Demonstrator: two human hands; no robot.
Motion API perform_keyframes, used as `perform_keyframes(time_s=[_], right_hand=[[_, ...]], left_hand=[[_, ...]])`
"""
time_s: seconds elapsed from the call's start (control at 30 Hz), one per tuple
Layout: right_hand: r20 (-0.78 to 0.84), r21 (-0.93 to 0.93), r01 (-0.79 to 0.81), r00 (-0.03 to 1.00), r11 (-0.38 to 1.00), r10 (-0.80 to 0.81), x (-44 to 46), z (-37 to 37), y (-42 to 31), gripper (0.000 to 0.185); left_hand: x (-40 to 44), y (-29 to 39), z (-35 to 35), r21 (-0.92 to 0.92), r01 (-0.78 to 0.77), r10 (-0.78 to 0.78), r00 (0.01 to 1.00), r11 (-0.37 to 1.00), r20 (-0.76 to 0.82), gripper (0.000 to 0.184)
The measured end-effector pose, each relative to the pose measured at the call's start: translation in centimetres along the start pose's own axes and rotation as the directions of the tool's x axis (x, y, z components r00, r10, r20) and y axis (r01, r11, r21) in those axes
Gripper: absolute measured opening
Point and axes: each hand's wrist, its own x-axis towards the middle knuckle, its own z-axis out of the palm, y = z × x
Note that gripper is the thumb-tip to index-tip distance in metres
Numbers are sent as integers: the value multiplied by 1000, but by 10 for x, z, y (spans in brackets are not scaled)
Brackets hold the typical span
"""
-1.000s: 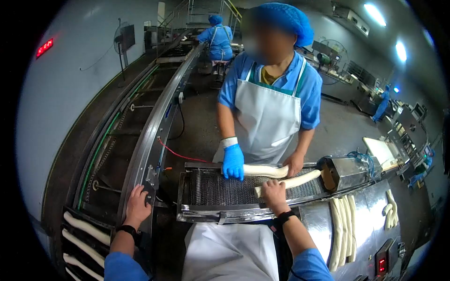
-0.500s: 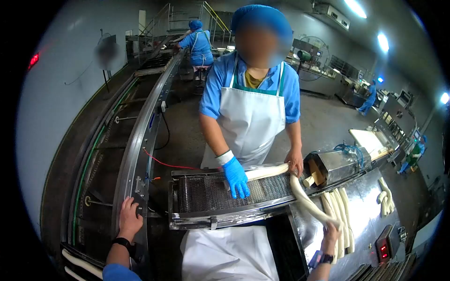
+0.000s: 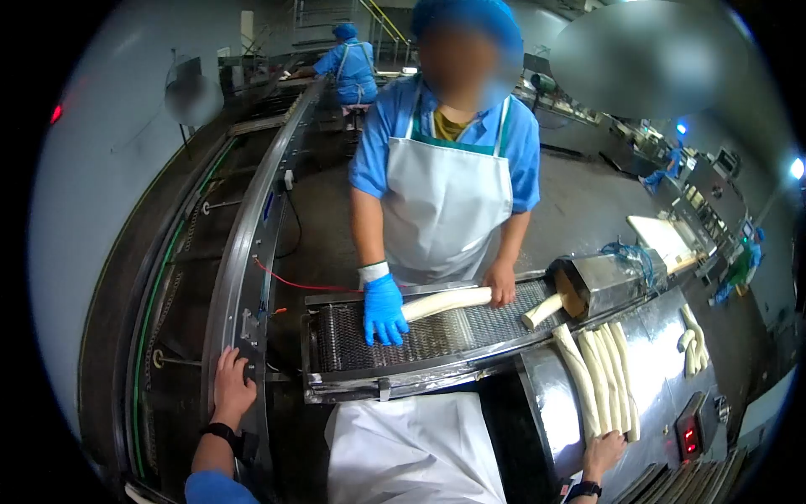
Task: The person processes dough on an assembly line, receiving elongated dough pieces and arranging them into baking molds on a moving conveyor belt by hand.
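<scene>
My left hand rests on the metal side rail of the long conveyor, fingers apart and holding nothing. On the steel table at right, my right hand is closed over the near end of a long pale dough rope. This rope lies left of several similar dough ropes, side by side. Across from me, a co-worker's blue-gloved hand and bare hand hold another dough rope on the mesh belt. The underside of my right fingers is hidden.
A metal housing stands over the belt's right end, with a short dough piece coming out. Twisted dough lies on the table's far right. A scale with a red display sits nearby. Another worker sits farther along the conveyor.
My right hand has moved down toward me, laying the dough rope beside the others. The co-worker's bare hand has let go of that rope and shifted left. My left hand stays on the rail.
</scene>
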Motion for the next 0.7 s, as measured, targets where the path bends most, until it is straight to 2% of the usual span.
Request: perform_keyframes(time_s=[0.03, 0.1, 0.13, 0.17, 0.2, 0.23, 0.27, 0.3, 0.33, 0.4, 0.47, 0.53, 0.7], right_hand=[[-4, -75, -25, 1000, 997, 24, 0, 0, -1, 26], [132, -60, 71, 989, 996, -63, 6, -17, -25, 29], [320, -10, 136, 939, 991, -125, 14, -31, -39, 35], [284, 101, 86, 952, 991, -112, 19, -25, -53, 53], [386, 8, 124, 915, 992, -117, 24, -27, -62, 76], [407, 31, 146, 902, 989, -146, 40, -7, -64, 89], [438, 21, 163, 886, 986, -156, 57, 2, -68, 94], [465, 52, 164, 869, 985, -170, 71, 10, -70, 98], [481, 88, 157, 858, 984, -180, 86, 19, -72, 106], [523, 70, 84, 846, 994, -109, 109, 36, -75, 106], [551, 48, 80, 829, 996, -93, 114, 14, -91, 103], [534, 11, 71, 843, 997, -66, 122, 24, -93, 104], [580, 39, 146, 802, 988, -141, 127, 29, -90, 90]], left_hand=[[-1, -4, 2, 0, -3, 3, 1000, 1000, -8, 39], [-2, -4, 5, 4, -25, 25, 1000, 1000, -3, 40], [-2, -2, 3, 13, 6, -7, 1000, 1000, 10, 40], [-1, 3, -2, 22, 34, -34, 999, 999, 28, 40], [-2, 9, -9, 27, 4, -6, 999, 1000, 46, 40], [1, 21, -20, 43, 49, -53, 994, 998, 98, 40], [2, 31, -22, 61, 122, -129, 984, 991, 122, 40], [-1, 22, -14, 90, 75, -81, 994, 993, 68, 41], [0, 17, -10, 96, 39, -48, 994, 995, 96, 41], [1, 13, -7, 114, 68, -79, 992, 991, 94, 41], [1, 26, -17, 127, 41, -59, 988, 991, 141, 41], [4, 37, -24, 131, 104, -126, 978, 986, 168, 41], [1, 19, -14, 143, 51, -68, 991, 988, 119, 41]])
